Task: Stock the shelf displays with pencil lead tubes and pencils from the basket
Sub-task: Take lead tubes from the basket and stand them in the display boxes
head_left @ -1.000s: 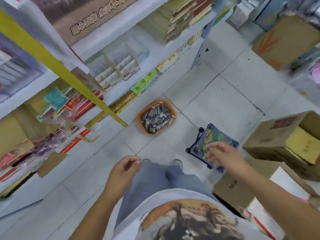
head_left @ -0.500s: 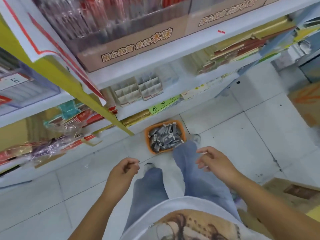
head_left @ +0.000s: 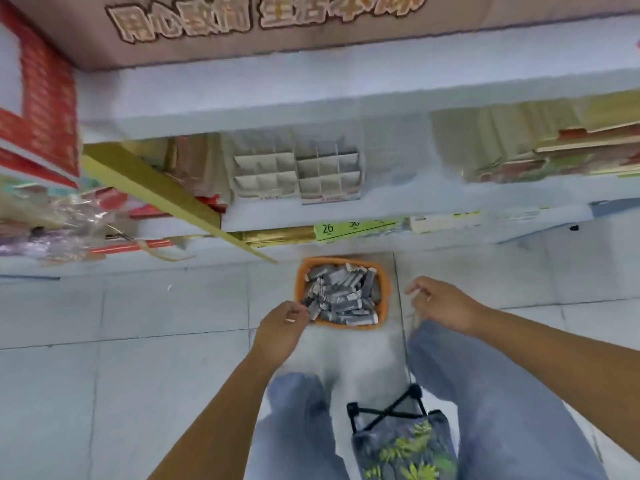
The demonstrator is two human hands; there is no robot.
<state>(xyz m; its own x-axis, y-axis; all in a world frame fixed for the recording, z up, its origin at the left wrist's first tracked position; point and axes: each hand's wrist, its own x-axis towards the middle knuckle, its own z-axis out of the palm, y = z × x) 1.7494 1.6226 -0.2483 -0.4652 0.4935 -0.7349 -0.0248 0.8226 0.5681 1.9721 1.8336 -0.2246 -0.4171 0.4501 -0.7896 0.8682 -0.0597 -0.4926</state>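
Pale grey tiled floor (head_left: 138,375) under me; white shelf (head_left: 346,91) ahead, blurred; brown carton (head_left: 311,39) with Chinese lettering on top; green price tag (head_left: 353,228) on lower edge; folding stool (head_left: 401,441) between my legs

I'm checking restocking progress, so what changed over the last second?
The person turned to face the shelf and closed in on the orange basket, now just below both hands. The left hand has reached its near rim; the right hand hovers to its right. The folding stool, earlier by the right hand, now shows between the legs. Nothing taken; basket stays full, divided display boxes empty.
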